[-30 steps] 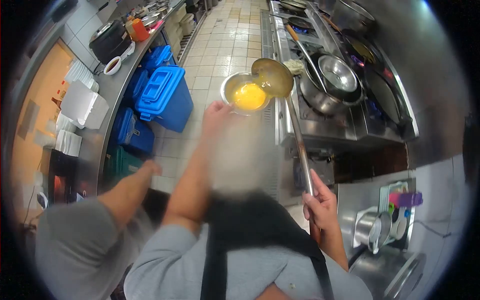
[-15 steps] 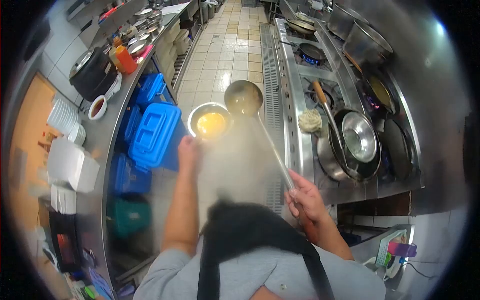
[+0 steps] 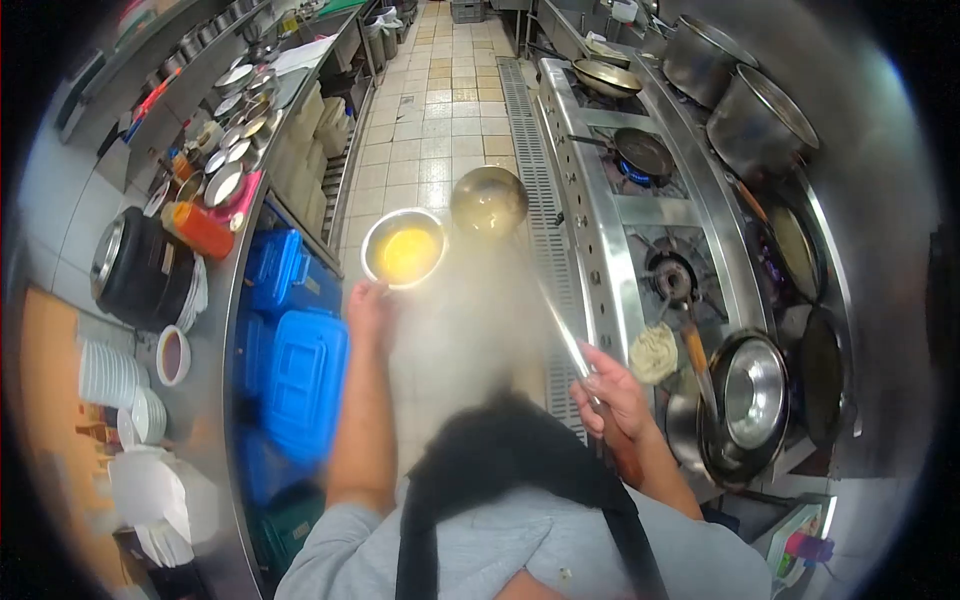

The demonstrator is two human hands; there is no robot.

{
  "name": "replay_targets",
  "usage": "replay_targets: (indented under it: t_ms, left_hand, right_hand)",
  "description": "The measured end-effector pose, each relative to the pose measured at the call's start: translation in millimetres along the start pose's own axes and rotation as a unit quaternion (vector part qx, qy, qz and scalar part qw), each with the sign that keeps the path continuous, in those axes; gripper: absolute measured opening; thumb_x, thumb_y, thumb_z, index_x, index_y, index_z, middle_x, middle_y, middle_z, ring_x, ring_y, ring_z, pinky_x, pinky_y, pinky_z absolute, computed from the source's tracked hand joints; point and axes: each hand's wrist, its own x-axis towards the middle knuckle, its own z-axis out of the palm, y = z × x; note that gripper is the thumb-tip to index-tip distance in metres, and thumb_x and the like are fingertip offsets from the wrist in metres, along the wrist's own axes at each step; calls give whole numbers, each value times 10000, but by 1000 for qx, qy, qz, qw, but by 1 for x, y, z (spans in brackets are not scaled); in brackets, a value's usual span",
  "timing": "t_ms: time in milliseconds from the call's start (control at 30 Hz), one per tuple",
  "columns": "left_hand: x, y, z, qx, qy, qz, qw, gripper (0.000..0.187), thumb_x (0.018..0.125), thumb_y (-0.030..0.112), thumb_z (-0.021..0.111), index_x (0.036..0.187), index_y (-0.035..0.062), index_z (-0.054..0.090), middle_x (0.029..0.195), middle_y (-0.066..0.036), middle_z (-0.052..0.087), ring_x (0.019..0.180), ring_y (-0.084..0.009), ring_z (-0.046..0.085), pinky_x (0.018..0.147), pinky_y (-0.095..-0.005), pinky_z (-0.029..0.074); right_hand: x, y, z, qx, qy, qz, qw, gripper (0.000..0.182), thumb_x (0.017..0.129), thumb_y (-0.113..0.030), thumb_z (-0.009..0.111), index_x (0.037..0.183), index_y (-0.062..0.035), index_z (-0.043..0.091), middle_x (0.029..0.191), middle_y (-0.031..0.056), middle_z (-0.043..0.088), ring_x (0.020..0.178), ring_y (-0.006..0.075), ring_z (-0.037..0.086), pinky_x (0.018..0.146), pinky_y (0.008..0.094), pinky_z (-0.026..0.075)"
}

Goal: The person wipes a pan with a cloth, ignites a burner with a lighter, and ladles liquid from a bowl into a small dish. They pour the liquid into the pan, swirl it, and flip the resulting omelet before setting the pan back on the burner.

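Currently, left hand (image 3: 368, 302): pinching the near rim of the metal bowl (image 3: 372, 238), thumb and fingers closing on its edge
Right hand (image 3: 612, 392): wrapping its fingers around the ladle (image 3: 489, 201) at the lower part of its long handle
Metal bowl: sitting up in front of the person, holding yellow liquid (image 3: 408, 255)
Ladle: hanging its round head just beside the bowl, on the right, apart from its rim
Haze (image 3: 465, 310): blurring part of the ladle's handle
Stove (image 3: 615, 245): standing on the right, a blue flame burning under a small pan (image 3: 643, 153), a crumpled cloth (image 3: 654, 353) lying nearer
Left counter (image 3: 222, 330): supporting an orange bottle (image 3: 203, 230) and a black cooker (image 3: 142, 270), blue bins (image 3: 305, 380) standing below
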Motion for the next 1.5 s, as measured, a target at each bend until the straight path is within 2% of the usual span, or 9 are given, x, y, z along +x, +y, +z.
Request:
replay_targets:
  t_ms: [333,400,500,600,633,867,1000,1333,1500]
  left_hand:
    - [144,55,3,-16,74,46,996,129,865,110,598,960,60,526,885,-91,628,743,-238,649,693,-370,570]
    - [170,75,17,3,113,41,993,98,855,87,595,889,65,506,758,-31,494,664,-145,525,673,-368,553]
    - [232,80,-1,-5,121,54,991,97,861,93,592,876,64,500,762,-30,493,679,-144,521,691,-367,551]
    - [297,93,-9,-16,132,47,990,106,879,102,585,910,43,503,816,-80,592,700,-208,631,677,-356,584]
    - [319,102,-4,6,136,30,990,113,862,105,595,864,68,488,784,-41,496,713,-159,525,738,-379,547]
    - [498,135,44,-22,69,47,996,122,876,89,579,855,72,460,777,-39,541,739,-210,622,724,-363,575]
    - [577,143,107,15,63,51,997,126,888,104,571,967,46,493,898,-71,598,784,-213,628,758,-340,562]
    - [722,127,191,-3,96,64,993,131,901,117,558,991,35,511,972,-83,599,851,-218,613,774,-338,549]
    - [815,121,200,44,105,46,992,178,896,130,564,1027,31,496,982,-96,601,851,-226,625,775,-342,554]
  right_hand:
    - [269,-119,-9,29,-27,-25,999,519,923,-122,473,1409,-138,292,803,74,561,458,130,488,374,262,379]
    - [322,-142,-11,34,-23,-36,998,499,927,-127,471,1398,-142,306,802,73,558,463,130,488,375,262,382]
    - [390,-168,-15,36,28,-79,996,488,925,-134,486,1387,-135,330,808,73,562,479,126,488,379,268,383]
    - [443,-203,-4,47,81,-118,989,466,931,-162,472,1376,-109,345,797,70,544,457,101,449,348,240,365]
    - [456,-215,-4,60,94,-134,985,466,934,-156,461,1380,-101,338,821,80,540,476,95,456,361,235,377]
    - [535,-302,-25,91,156,-218,959,390,953,-144,418,1338,-107,369,833,82,519,486,95,454,367,221,371]
    - [595,-359,-66,97,192,-288,933,436,929,-153,465,1346,-89,353,814,74,531,494,104,458,381,241,373]
    - [788,-533,-150,109,280,-348,888,128,927,-143,497,1034,-90,452,779,61,555,550,117,501,445,253,406]
    - [890,-587,-210,69,317,-363,873,142,901,-187,552,974,-95,471,756,49,559,578,126,512,471,257,420]
